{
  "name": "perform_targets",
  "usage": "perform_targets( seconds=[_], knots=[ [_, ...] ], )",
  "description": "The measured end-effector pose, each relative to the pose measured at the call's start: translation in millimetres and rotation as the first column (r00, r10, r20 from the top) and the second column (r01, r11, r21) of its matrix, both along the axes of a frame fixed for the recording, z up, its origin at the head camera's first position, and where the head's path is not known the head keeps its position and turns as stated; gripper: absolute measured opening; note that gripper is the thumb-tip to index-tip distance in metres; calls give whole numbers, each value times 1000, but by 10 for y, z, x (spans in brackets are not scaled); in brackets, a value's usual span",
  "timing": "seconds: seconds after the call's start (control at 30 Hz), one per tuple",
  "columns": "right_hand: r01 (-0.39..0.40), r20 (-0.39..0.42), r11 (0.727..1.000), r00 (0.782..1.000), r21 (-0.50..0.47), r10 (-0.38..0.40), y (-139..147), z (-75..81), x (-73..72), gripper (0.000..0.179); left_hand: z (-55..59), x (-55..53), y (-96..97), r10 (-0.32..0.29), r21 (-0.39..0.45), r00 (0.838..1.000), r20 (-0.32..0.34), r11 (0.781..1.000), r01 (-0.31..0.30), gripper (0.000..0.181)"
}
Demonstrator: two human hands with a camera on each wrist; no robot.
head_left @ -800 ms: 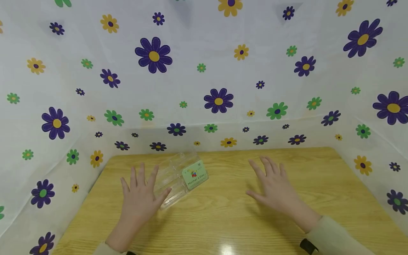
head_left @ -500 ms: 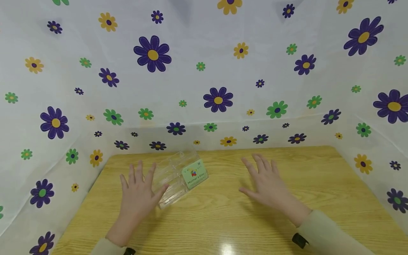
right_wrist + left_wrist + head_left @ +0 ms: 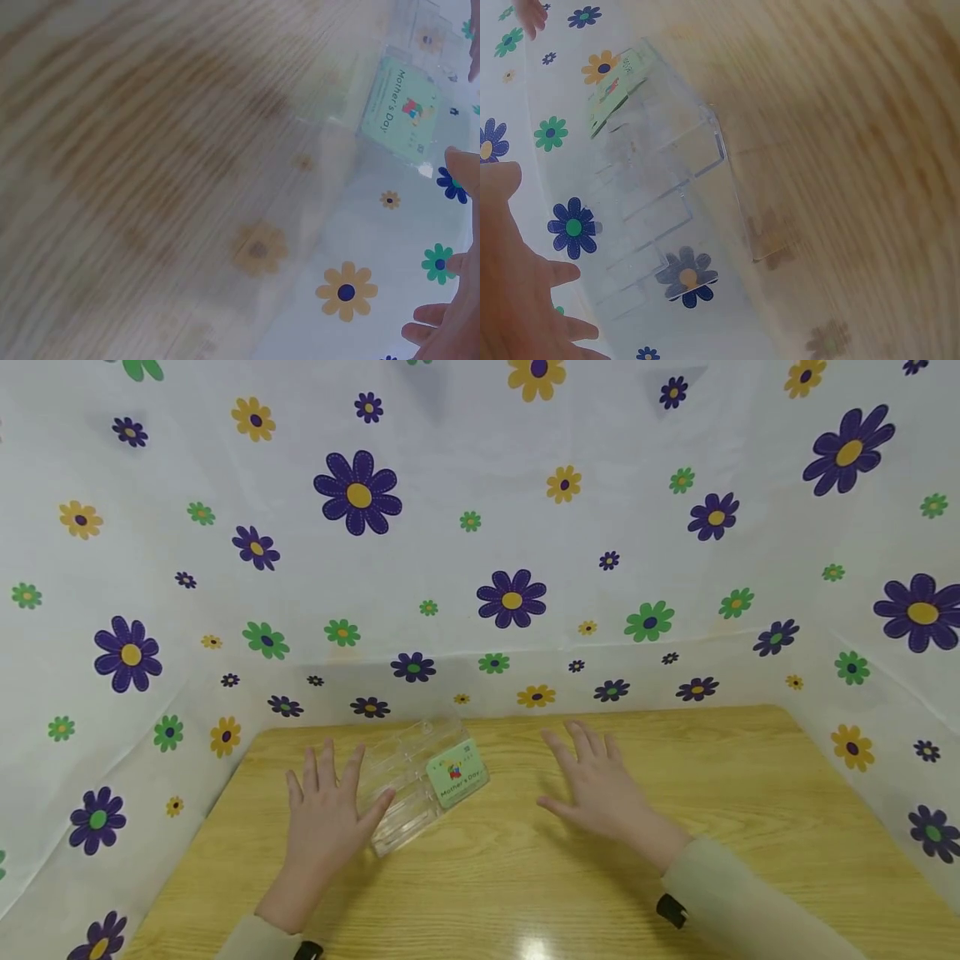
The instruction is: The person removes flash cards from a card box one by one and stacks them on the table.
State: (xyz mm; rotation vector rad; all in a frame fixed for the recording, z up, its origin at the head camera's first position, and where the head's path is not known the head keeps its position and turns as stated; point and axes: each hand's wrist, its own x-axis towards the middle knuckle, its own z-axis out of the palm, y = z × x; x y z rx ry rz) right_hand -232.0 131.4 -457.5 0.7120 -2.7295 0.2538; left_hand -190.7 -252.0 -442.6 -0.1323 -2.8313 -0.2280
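Observation:
A clear plastic stepped card holder point(image 3: 402, 806) stands on the wooden table left of the middle. At its right end sits a pale green card point(image 3: 457, 773) printed "Mother's Day". My left hand point(image 3: 328, 827) hovers at the holder's left side, fingers spread and thumb overlapping its near left part in the head view. The left wrist view shows the holder's tiers point(image 3: 656, 206) from the side, with nothing in the hand. To the right of the card, apart from it, my right hand point(image 3: 600, 789) is held over the table with spread fingers, holding nothing.
The light wooden table point(image 3: 480, 893) runs back to a white cloth point(image 3: 442, 560) printed with purple, green and yellow flowers, which also rises along both sides. A black band point(image 3: 671, 910) shows at the right wrist.
My right hand has moved left, closer to the card holder. The left hand has barely shifted, and the holder and card stay in place.

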Motion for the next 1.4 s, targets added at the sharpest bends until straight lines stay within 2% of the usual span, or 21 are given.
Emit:
perform_targets(
  seconds=[0.33,0.6,0.93,1.4],
  knots=[
    [-13,17,1000,1000,-25,13,-150,-68,-134,96,-44,-82,7,8,-18,1000,23,1000,-8,88],
    [-37,78,999,996,-30,39,-281,-119,-230,96,-52,-111,47,7,-21,1000,22,1000,-7,88],
    [-91,74,995,993,-30,93,-519,-36,-344,94,-55,-128,82,10,-21,998,56,1000,-9,89],
    [-147,97,989,985,4,146,-829,-4,-470,98,-139,-158,133,-18,-17,999,35,1000,18,92]
  ],
)
